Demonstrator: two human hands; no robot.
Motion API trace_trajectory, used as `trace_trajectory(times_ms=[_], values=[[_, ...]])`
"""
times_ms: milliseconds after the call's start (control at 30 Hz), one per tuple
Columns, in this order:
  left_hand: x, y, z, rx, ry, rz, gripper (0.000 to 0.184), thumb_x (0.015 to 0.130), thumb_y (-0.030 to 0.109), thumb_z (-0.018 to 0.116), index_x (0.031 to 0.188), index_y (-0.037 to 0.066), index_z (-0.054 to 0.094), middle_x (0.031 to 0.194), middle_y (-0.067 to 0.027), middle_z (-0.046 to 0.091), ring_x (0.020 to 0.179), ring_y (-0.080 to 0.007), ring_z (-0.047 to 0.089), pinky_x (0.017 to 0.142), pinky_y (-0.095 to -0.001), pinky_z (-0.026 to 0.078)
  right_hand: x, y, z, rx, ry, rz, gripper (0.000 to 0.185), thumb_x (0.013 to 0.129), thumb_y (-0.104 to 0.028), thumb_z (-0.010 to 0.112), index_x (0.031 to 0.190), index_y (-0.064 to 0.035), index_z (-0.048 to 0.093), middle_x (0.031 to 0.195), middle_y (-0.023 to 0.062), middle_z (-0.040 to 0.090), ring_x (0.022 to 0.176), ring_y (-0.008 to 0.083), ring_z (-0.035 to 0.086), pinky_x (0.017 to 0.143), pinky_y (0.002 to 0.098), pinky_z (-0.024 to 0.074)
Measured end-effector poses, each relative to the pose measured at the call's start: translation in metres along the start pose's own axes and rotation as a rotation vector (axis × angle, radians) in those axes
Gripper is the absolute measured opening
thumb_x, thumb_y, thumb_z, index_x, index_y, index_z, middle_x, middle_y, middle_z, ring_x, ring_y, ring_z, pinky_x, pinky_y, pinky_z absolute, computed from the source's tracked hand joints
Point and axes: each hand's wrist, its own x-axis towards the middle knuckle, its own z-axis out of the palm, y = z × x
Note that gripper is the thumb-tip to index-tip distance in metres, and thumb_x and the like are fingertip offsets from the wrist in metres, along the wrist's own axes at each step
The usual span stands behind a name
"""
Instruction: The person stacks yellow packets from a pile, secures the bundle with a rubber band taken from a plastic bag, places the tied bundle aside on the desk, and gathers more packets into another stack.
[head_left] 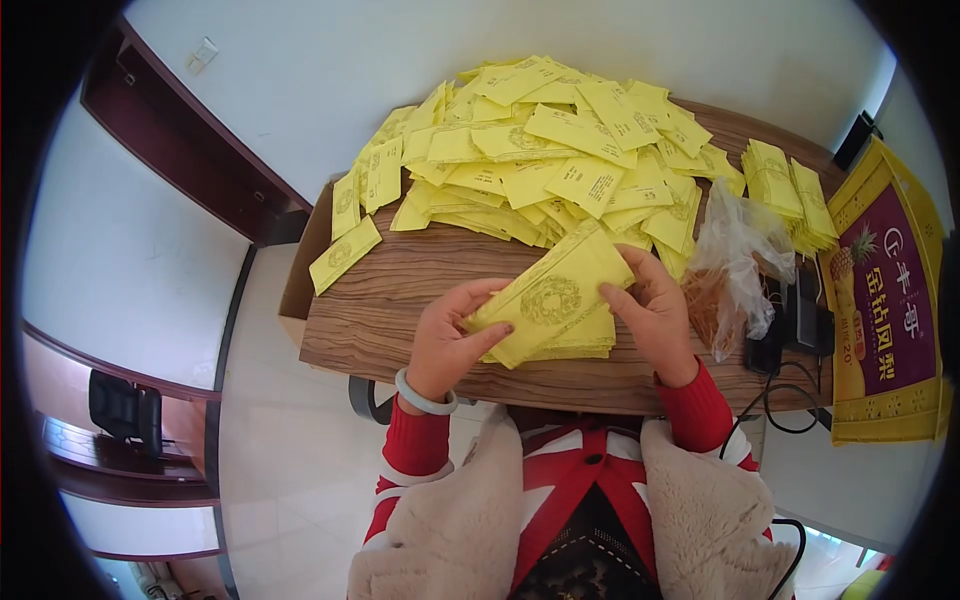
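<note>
The left hand and right hand both grip yellow packets above the surface. If the right grip loosens, these may slide into the big pile just behind.

Fleece garment cut off by bottom edge, packets half-buried in upper-centre heap, their smallest print too fine to be read
</note>
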Motion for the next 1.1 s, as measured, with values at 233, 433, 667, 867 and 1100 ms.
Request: trace_trajectory(times_ms=[233,433,667,867,1100], values=[[-0.004,-0.014,-0.006,0.131,-0.282,-0.144,0.04,0.089,-0.008,0.069,0.128,-0.003,0.064,0.118,-0.0126,0.073,0.095,-0.0137,0.067,0.085,-0.0222,0.054,-0.004,-0.026,0.011,0.047,-0.106,0.062,0.052,0.093,0.007,0.065,0.143,-0.002,0.056,0.102,0.0003,0.062,0.078,0.0054,0.05,0.071,0.0169,0.0406],[-0.001,0.009,0.021,-0.166,0.075,-0.046,0.03,0.092,-0.006,0.069,0.122,-0.003,0.064,0.11,-0.0138,0.073,0.088,-0.015,0.068,0.074,-0.0223,0.055,-0.006,-0.021,0.014,-0.051,-0.143,0.061,0.049,0.091,0.007,0.067,0.138,-0.0016,0.059,0.096,-0.0016,0.063,0.074,0.005,0.05,0.069,0.0163,0.0402],[0.006,0.001,0.014,-0.317,0.372,0.037,0.025,0.096,0.0,0.067,0.121,-0.002,0.064,0.104,-0.0147,0.072,0.083,-0.0163,0.068,0.069,-0.0208,0.055,-0.001,-0.005,-0.001,-0.173,-0.164,0.094,0.042,0.092,0.005,0.067,0.134,-0.0004,0.062,0.091,-0.0016,0.058,0.072,0.0054,0.046,0.067,0.0165,0.0388],[0.003,-0.003,-0.006,-0.279,0.358,-0.049,0.02,0.099,0.007,0.066,0.118,-0.002,0.066,0.095,-0.0109,0.072,0.075,-0.0148,0.067,0.067,-0.0199,0.054,0.006,-0.001,-0.004,0.004,-0.032,0.049,0.043,0.094,0.003,0.067,0.136,-0.001,0.06,0.089,-0.0013,0.054,0.072,0.0055,0.045,0.066,0.0173,0.0381],[-0.01,-0.02,-0.011,0.101,0.349,-0.177,0.014,0.098,0.014,0.069,0.095,0.0,0.069,0.077,-0.0031,0.066,0.064,-0.0108,0.058,0.058,-0.0214,0.045,0.004,0.009,-0.009,-0.2,0.002,0.035,0.048,0.094,0.001,0.066,0.141,-0.0043,0.057,0.086,-0.002,0.052,0.07,0.0064,0.044,0.064,0.0193,0.037]])
